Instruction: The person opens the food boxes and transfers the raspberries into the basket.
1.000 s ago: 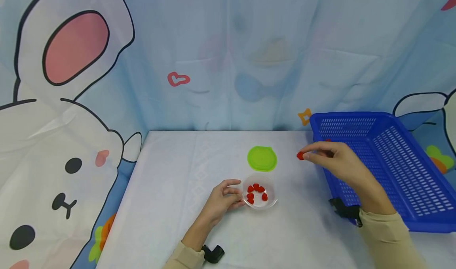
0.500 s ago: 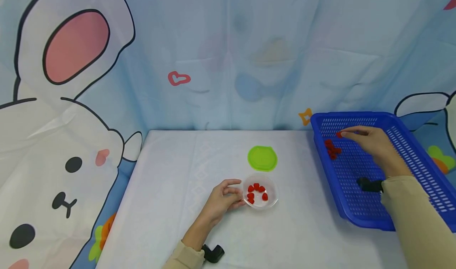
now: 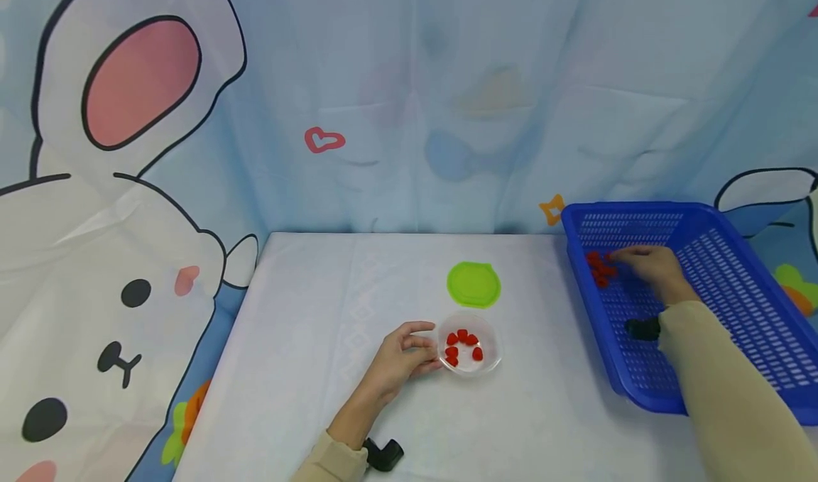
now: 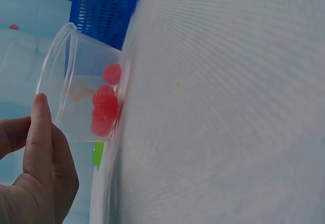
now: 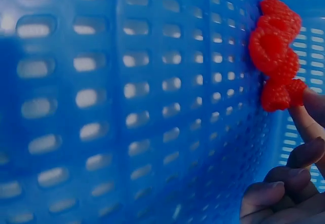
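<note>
A clear round bowl [image 3: 469,368] stands on the white table with several red raspberries [image 4: 105,107] in its bottom. My left hand [image 3: 400,358] is at the bowl's left side, its fingertips touching it near the rim, with the fingers fairly straight. Inside the blue basket [image 3: 652,368], my right hand [image 3: 653,269] pinches a raspberry [image 5: 295,91] between thumb and forefinger. That raspberry sits against a cluster of raspberries [image 5: 271,46] on the basket's floor, and the other fingers of this hand are bent.
Behind the bowl lies a flat green lid [image 3: 473,285]. The basket fills the right side of the table [image 3: 307,311], its perforated walls rising around my right hand. A printed curtain [image 3: 383,77] hangs at the table's back edge.
My right hand has carried a raspberry from above the table, over the basket's rim, and down to the raspberries inside. The left hand and bowl have stayed in place.
</note>
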The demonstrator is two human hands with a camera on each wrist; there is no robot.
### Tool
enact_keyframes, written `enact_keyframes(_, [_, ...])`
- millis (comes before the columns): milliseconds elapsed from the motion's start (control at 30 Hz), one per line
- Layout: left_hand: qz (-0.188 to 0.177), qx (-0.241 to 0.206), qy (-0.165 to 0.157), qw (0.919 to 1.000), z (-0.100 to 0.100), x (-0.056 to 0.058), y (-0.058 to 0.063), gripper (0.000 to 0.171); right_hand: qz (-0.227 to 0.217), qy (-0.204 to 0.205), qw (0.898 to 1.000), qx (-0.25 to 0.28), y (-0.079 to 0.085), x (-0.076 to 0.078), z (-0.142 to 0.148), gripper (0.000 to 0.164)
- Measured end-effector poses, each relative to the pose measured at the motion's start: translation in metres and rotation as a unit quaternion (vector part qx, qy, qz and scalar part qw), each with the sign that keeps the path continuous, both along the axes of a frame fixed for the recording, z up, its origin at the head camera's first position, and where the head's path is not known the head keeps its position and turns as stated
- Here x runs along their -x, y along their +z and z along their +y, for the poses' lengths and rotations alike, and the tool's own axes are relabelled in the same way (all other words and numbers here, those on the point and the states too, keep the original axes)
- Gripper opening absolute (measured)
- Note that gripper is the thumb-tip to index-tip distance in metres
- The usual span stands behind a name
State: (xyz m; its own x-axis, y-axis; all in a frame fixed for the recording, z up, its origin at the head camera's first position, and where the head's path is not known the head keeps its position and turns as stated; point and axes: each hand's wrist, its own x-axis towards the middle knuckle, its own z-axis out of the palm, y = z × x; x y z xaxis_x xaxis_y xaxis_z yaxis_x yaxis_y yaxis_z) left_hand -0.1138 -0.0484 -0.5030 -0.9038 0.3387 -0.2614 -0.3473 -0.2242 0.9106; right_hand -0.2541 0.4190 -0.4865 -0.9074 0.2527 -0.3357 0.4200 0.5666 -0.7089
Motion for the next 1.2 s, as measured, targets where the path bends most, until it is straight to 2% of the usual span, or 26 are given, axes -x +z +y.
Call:
enact_keyframes(200, [0.001,0.003,0.002,1.0,0.0,0.0,-0.001,0.04,-0.017,-0.004,1.0,-0.001,-0.001,0.002,-0.004,0.065])
enact_keyframes(333, [0.001,0.001,0.0,1.0,0.001,0.0,-0.001,0.04,-0.007,0.001,1.0,-0.017,0.009,-0.001,-0.006,0.066])
enact_keyframes(500, [0.0,-0.007,-0.001,1.0,0.001,-0.001,0.0,0.041,0.032,0.039,0.998,-0.028,0.039,-0.011,-0.017,0.077])
enact_keyframes(667, [-0.001,-0.01,-0.002,0.9999,0.002,-0.002,0.002,0.04,0.063,0.087,0.994,-0.028,0.079,-0.031,-0.047,0.081])
enact_keyframes(800, [-0.002,-0.012,-0.002,0.9999,0.002,-0.002,0.002,0.04,0.095,0.128,0.986,-0.038,0.101,-0.052,-0.076,0.071])
enact_keyframes(933, [-0.002,-0.012,-0.001,0.9999,0.002,-0.002,0.002,0.04,0.134,0.159,0.977,-0.041,0.112,-0.072,-0.104,0.054])
enact_keyframes(1100, [0.004,-0.01,-0.001,0.9999,0.002,-0.002,0.003,0.04,0.179,0.184,0.966,-0.036,0.115,-0.092,-0.137,0.036])
enact_keyframes(1200, [0.006,-0.011,-0.002,0.9999,0.002,-0.003,0.003,0.04,0.198,0.191,0.961,-0.034,0.11,-0.099,-0.153,0.029])
